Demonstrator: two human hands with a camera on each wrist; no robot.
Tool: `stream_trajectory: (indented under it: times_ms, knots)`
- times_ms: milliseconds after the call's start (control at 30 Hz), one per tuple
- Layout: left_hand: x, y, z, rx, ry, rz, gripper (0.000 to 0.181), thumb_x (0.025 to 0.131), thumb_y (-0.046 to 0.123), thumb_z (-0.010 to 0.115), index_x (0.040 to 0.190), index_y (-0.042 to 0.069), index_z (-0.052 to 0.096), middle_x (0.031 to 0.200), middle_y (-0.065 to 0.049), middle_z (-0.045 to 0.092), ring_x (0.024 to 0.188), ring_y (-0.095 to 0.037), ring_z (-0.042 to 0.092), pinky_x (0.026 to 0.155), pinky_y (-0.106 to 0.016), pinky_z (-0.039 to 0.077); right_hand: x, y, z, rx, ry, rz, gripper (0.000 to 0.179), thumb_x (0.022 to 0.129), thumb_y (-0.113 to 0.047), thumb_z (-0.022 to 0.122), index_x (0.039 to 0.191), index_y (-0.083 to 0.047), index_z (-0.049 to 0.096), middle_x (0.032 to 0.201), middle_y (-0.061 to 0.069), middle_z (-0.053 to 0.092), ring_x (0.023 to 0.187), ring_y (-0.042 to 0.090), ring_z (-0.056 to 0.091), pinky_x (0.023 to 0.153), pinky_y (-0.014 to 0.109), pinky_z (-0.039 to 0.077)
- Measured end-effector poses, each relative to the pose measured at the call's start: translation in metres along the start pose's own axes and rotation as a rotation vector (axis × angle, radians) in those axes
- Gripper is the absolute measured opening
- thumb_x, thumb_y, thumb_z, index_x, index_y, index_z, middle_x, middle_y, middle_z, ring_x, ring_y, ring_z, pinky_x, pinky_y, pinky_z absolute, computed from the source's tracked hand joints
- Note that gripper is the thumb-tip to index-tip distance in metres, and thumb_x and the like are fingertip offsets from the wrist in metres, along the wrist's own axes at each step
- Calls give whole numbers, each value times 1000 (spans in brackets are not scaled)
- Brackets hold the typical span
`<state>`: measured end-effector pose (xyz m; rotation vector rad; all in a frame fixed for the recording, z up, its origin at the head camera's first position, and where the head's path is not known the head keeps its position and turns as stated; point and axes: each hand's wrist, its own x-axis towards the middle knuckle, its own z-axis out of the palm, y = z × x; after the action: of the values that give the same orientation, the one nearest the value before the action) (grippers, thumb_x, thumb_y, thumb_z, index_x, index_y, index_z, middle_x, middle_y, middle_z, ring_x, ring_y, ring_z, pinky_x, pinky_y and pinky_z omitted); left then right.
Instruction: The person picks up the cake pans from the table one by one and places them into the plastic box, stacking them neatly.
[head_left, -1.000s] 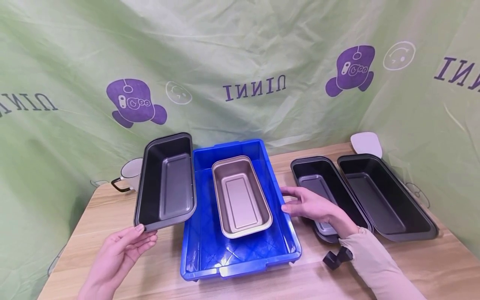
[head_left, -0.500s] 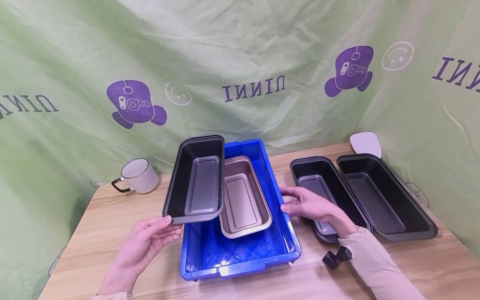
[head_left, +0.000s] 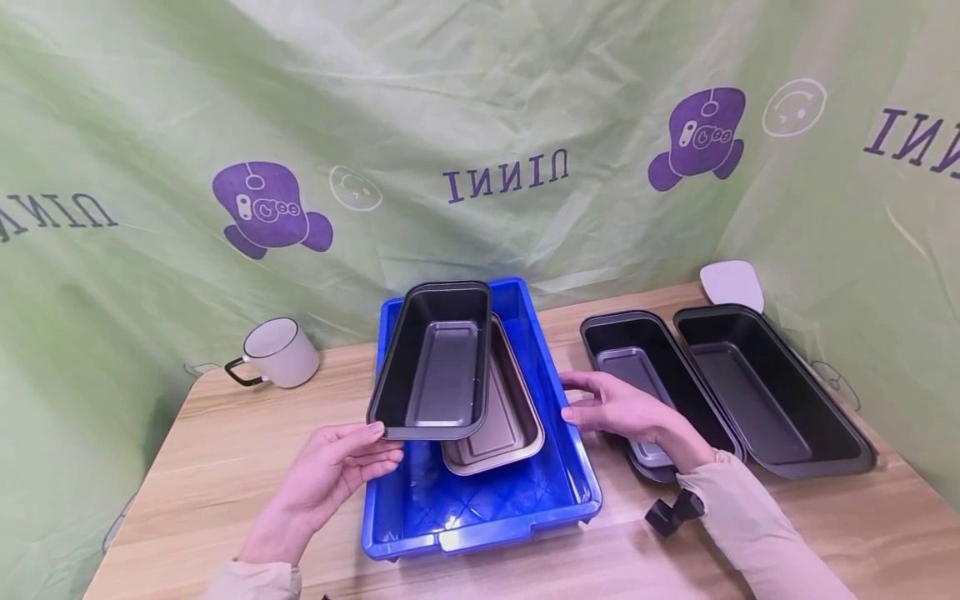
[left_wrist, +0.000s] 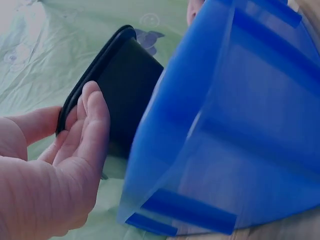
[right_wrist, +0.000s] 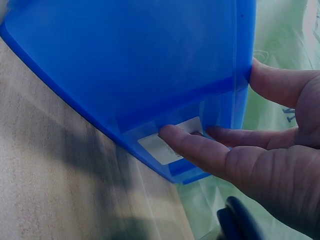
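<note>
In the head view my left hand (head_left: 333,475) pinches the near rim of a black loaf pan (head_left: 446,375), thumb on top and fingers beneath. This pan hangs tilted over the left part of a blue plastic bin (head_left: 487,537), partly covering a gold-brown loaf pan (head_left: 510,417) inside it. The left wrist view shows the fingers (left_wrist: 90,120) against the black pan's outer side. At the bin's right side rests my right hand (head_left: 630,408). Its thumb touches the rim, and the outstretched fingers (right_wrist: 200,150) lie against the outer wall near a white label (right_wrist: 170,142).
Two more black loaf pans, a nearer one (head_left: 678,375) and a farther one (head_left: 772,400), stand side by side at right. Behind them is a white flat rounded object (head_left: 731,285). A white mug (head_left: 283,354) sits at back left on the wooden table (head_left: 217,450); a green curtain (head_left: 487,83) hangs behind.
My left hand has carried the black loaf pan rightward, from in front of the mug to over the bin and the gold-brown pan. The right hand and bin have stayed put.
</note>
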<state>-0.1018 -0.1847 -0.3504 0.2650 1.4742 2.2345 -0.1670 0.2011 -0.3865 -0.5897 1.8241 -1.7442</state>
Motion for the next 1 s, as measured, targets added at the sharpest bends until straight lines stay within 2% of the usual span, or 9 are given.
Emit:
stream_trajectory:
  times_ms: [400,833,1000]
  knots:
    - [10,-7,14,61,110,-84,27,98,5,49,86,11,73,87,-9,73,81,-17,70,80,-31,57,0,-1,1,9,8,5,73,92,-9,62,142,19,17,143,41,25,123,51,43,93,38,50]
    - [21,-10,25,145,135,-116,18,95,6,55,87,8,71,82,-9,72,78,-17,70,75,-28,57,1,-2,1,30,-6,3,73,92,-9,63,142,19,17,142,41,27,123,51,43,93,40,50]
    - [24,-12,28,146,127,-143,16,94,7,57,88,7,72,83,-11,72,77,-18,70,74,-28,58,0,0,0,37,-12,-2,71,92,-7,61,142,19,17,140,42,29,120,48,47,92,38,51]
